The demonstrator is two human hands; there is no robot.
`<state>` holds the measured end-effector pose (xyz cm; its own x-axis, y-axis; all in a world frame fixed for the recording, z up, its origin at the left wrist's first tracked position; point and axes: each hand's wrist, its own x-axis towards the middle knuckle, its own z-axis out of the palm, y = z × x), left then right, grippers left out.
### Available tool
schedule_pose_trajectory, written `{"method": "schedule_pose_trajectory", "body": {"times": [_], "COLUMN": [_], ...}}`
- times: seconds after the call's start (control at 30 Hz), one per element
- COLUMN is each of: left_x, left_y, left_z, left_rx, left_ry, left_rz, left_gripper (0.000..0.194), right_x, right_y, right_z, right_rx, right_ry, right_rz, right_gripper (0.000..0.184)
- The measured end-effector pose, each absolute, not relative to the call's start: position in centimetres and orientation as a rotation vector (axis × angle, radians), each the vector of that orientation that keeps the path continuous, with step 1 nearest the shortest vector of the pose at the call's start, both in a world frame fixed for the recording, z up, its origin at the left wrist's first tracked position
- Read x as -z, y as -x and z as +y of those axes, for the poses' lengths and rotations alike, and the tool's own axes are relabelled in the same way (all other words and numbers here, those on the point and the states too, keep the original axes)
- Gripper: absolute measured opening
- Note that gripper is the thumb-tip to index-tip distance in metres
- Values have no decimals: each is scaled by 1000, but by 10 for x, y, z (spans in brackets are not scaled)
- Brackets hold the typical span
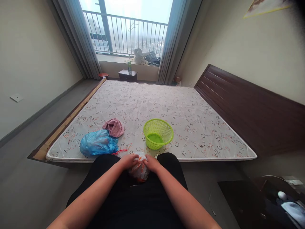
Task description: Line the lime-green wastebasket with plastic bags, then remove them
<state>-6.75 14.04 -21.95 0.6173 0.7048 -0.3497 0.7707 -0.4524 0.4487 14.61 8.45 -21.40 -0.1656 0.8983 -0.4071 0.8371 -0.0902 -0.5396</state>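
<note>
— What is the person gripping?
— A small clear plastic bag (pixel 139 170) on the lap, left hand (pixel 128 161) and right hand (pixel 151 163) both pinching its top. It looks light, soft and crinkly — best held by the gathered neck.
— And the containers?
— The green basket (pixel 158 133) looks empty; the blue bag (pixel 98 142) bulges, contents hidden.

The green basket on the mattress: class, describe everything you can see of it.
The green basket is a round, lime-coloured bowl shape that looks like plastic, with slotted lattice walls, a solid base and a flared rim. It stands upright and looks empty on the letter-printed mattress, near its front edge, just beyond both hands. Nothing else touches it.
</note>
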Motion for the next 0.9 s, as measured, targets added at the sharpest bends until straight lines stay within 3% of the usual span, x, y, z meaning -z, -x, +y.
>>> {"method": "schedule_pose_trajectory", "body": {"times": [0.9], "left_x": [231], "left_y": [69], "left_z": [148], "left_rx": [211], "left_ry": [-2093], "left_rz": [1202], "left_gripper": [38], "right_x": [221], "right_y": [-148], "right_z": [85], "right_rx": [-1154], "right_ry": [1962], "right_rz": [-2086], "right_gripper": [30]}}
